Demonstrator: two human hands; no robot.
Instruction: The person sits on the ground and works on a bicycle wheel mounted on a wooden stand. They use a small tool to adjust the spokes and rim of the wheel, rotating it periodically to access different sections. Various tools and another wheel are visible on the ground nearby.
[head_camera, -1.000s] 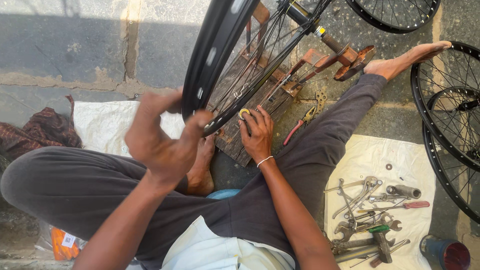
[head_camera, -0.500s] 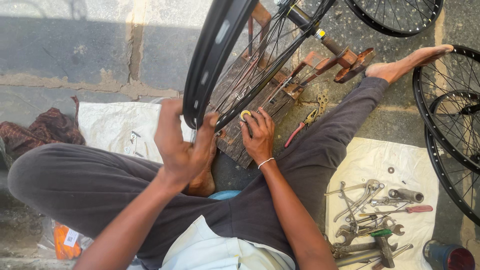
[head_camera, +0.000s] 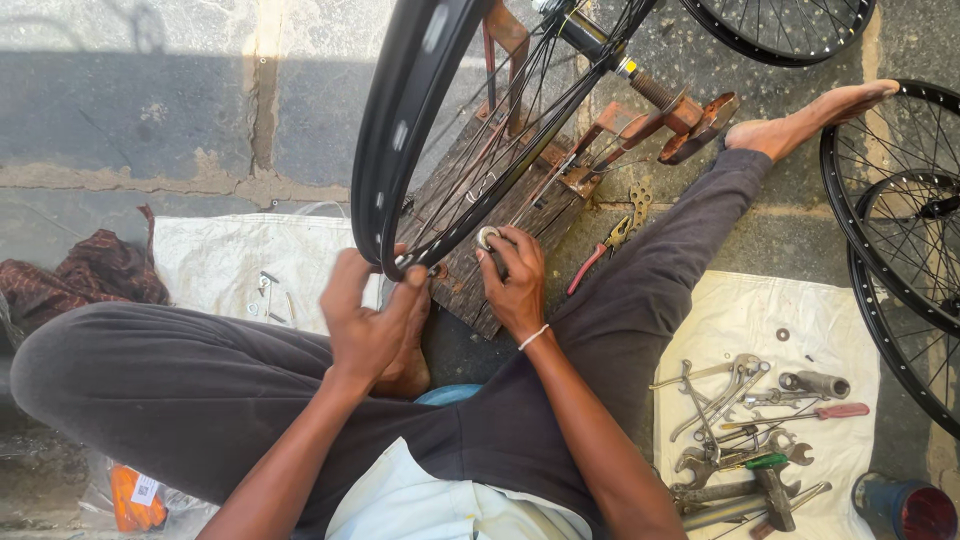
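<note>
I sit on the ground with a black bicycle wheel (head_camera: 400, 130) standing upright in a rusty truing stand (head_camera: 600, 150) between my legs. My left hand (head_camera: 370, 325) grips the bottom of the black rim, fingers curled around its edge. My right hand (head_camera: 515, 280) pinches a small round metal spoke tool (head_camera: 487, 238) against a spoke near the rim. A wooden board (head_camera: 470, 270) lies under the stand.
Wrenches, spanners and a screwdriver (head_camera: 750, 420) lie on a white sheet at the right. Red-handled pliers (head_camera: 595, 255) rest by my right leg. More black wheels (head_camera: 900, 230) lean at the right. A white cloth with small screws (head_camera: 265, 290) is at the left.
My left hand has dropped from in front of the rim and settled on its bottom edge. The right hand has stayed at the spoke with the tool.
</note>
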